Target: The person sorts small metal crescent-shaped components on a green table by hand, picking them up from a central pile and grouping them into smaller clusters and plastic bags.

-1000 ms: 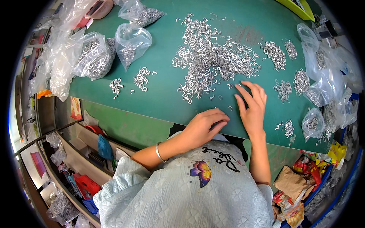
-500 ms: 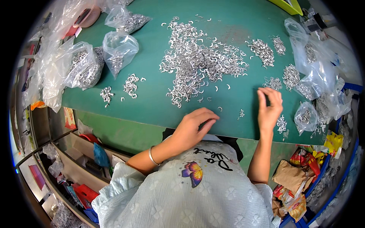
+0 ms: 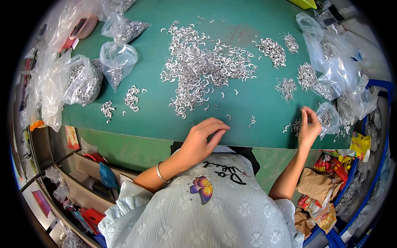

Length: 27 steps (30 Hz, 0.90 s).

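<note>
A large heap of small silvery crescent-shaped metal pieces (image 3: 198,66) lies on the green tabletop (image 3: 144,120). My left hand (image 3: 204,138) rests at the near edge below the heap, its fingers bent and thumb tip close to the forefinger; whatever is between them is hidden. Above its fingertips lies a single crescent (image 3: 228,117). My right hand (image 3: 309,127) is raised at the right, thumb and fingers pinched together; I cannot make out what they hold. It is beside a small pile of pieces (image 3: 296,126), partly hidden behind it, and a small clear bag of pieces (image 3: 328,119).
Sorted piles (image 3: 273,53) lie right of the heap, near large clear plastic bags (image 3: 341,76). Filled bags (image 3: 84,80) and small piles (image 3: 132,99) are on the left. A pink basket (image 3: 84,27) stands at the far left. Crumpled packaging (image 3: 316,186) fills a blue-framed rack at lower right.
My right hand has moved right and nearer, from beside a sorted pile to the small bag. My left hand keeps its pose. The whole view has shifted slightly.
</note>
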### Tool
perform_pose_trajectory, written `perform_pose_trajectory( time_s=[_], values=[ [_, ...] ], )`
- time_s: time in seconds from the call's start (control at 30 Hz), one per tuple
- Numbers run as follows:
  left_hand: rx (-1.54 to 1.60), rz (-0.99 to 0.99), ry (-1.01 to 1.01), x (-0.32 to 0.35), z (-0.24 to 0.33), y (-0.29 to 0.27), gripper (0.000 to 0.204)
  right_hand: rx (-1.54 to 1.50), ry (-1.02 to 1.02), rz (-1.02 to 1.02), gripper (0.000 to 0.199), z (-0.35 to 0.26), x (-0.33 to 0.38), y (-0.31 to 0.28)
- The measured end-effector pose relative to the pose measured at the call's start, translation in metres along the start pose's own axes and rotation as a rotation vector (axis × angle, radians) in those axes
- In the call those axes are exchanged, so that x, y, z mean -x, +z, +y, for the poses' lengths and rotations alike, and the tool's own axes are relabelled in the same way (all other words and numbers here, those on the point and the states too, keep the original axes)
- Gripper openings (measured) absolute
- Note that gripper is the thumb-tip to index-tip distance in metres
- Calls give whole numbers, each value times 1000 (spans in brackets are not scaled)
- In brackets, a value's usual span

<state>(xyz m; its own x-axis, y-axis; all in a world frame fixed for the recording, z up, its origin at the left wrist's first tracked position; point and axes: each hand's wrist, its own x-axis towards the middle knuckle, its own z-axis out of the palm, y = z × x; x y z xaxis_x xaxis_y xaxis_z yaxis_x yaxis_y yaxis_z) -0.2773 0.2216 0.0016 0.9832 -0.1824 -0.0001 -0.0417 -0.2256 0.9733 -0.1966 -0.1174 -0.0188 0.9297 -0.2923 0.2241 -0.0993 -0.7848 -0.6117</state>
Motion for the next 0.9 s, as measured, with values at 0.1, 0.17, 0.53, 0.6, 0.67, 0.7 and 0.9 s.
perform_pose_trajectory(
  time_s=[0.1,0.17,0.53,0.6,0.67,0.7,0.9],
  values=[
    [7,-5,7,-1,3,2,14,33,-6,54,15,-3,-26,9],
    [-21,5,12,-1,3,2,15,65,-101,121,16,-9,-48,18],
    [-135,38,38,7,-5,-3,16,72,-376,-397,22,-90,11,19],
    [-101,-3,-12,8,-4,0,18,-11,-434,-535,25,-101,22,26],
    [-318,64,93,6,-3,0,20,10,-505,-555,31,-113,34,37],
    [-429,99,144,5,-4,0,20,23,-554,-574,32,-115,38,43],
    [-569,259,112,4,-9,-6,27,34,-651,-446,38,-134,45,69]
  ],
)
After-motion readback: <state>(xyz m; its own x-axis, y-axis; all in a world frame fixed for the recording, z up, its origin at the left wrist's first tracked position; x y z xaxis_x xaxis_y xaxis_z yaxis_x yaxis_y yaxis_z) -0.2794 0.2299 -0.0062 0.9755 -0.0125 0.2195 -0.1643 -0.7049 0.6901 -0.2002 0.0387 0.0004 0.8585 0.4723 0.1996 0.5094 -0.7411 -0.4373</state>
